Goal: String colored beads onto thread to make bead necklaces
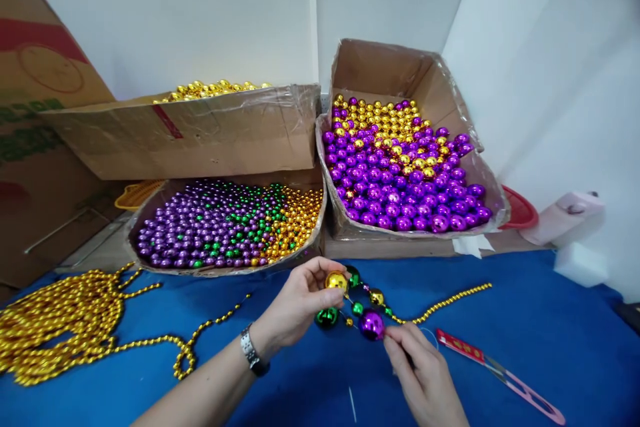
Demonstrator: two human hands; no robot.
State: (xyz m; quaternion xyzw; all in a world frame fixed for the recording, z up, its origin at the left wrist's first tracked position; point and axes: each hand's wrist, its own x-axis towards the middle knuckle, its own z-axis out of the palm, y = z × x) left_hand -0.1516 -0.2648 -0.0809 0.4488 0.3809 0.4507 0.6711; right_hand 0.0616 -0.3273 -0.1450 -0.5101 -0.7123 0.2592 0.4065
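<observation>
A strand of mixed shiny beads hangs between my two hands over the blue tablecloth. My left hand (pixel 295 300), with a metal watch on its wrist, pinches the large gold bead (pixel 336 281). A dark green bead (pixel 327 317) hangs below that thumb. My right hand (pixel 423 367) is closed in a pinch at the edge of the large purple bead (pixel 371 325). A thin clear thread curves out beside it. The strand also carries small green, gold and purple beads, and from it a gold bead chain (pixel 450 300) runs off to the right.
Open cardboard boxes hold purple, green and gold small beads (pixel 220 227) and larger purple and gold beads (pixel 400 173). Gold bead strands (pixel 60 320) lie heaped at left. A red-and-pink cutter-like tool (pixel 500 373) lies right of my hand. A short white piece (pixel 353 405) lies in front.
</observation>
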